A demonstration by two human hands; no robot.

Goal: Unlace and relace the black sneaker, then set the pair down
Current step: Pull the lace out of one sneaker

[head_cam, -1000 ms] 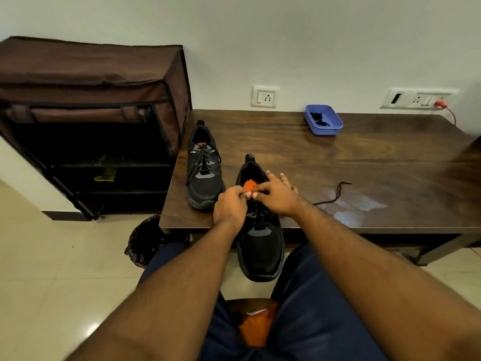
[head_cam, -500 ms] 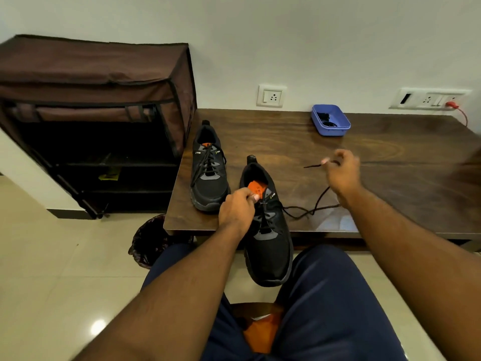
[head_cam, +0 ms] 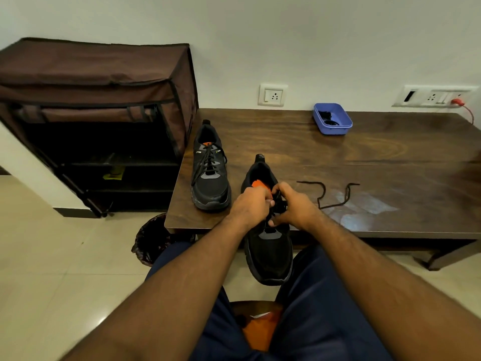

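Over table edge (head_cam: 182, 225), both hands' fingers (head_cam: 273, 203) pinching lace (head_cam: 279, 207) on near sneaker (head_cam: 269, 254).

We see through a single wide-angle head camera, facing forward and down. It looks along both forearms to the hands (head_cam: 276, 207) close below, over the desk (head_cam: 377, 165) edge toward the wall (head_cam: 286, 35).

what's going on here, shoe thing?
A seated person has both hands at the laces of a black sneaker with an orange tongue tab, its toe hanging off the dark wooden table. The left hand and right hand pinch the black lace near the tongue; its loose end trails on the table. The second, laced black sneaker stands to the left.
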